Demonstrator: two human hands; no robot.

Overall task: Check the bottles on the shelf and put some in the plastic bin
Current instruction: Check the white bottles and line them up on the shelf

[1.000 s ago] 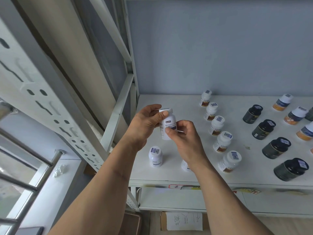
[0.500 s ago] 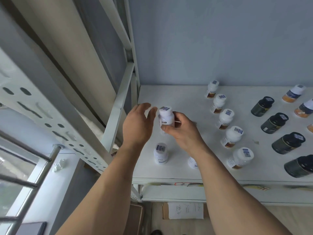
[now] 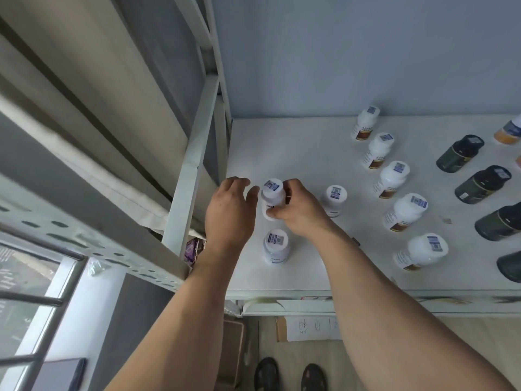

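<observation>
My right hand (image 3: 298, 211) grips a small white bottle (image 3: 272, 196) with a barcode sticker on its cap, upright and low over the white shelf (image 3: 304, 153). Just left of that bottle is my left hand (image 3: 229, 213), fingers loose and holding nothing. Another white bottle (image 3: 276, 246) stands on the shelf right below the held one, and a third (image 3: 335, 199) stands just right of my right hand. No plastic bin is in view.
A diagonal row of several white bottles (image 3: 392, 179) runs toward the back wall. Dark bottles (image 3: 482, 183) stand further right, orange-labelled ones (image 3: 509, 131) at the far right edge. A metal shelf upright (image 3: 191, 170) rises at left. Cardboard with a paper note (image 3: 310, 327) lies on the floor below.
My left hand let go of the bottle and drew slightly aside. My right hand carried the bottle down toward the shelf surface. The view tilted downward, showing my feet.
</observation>
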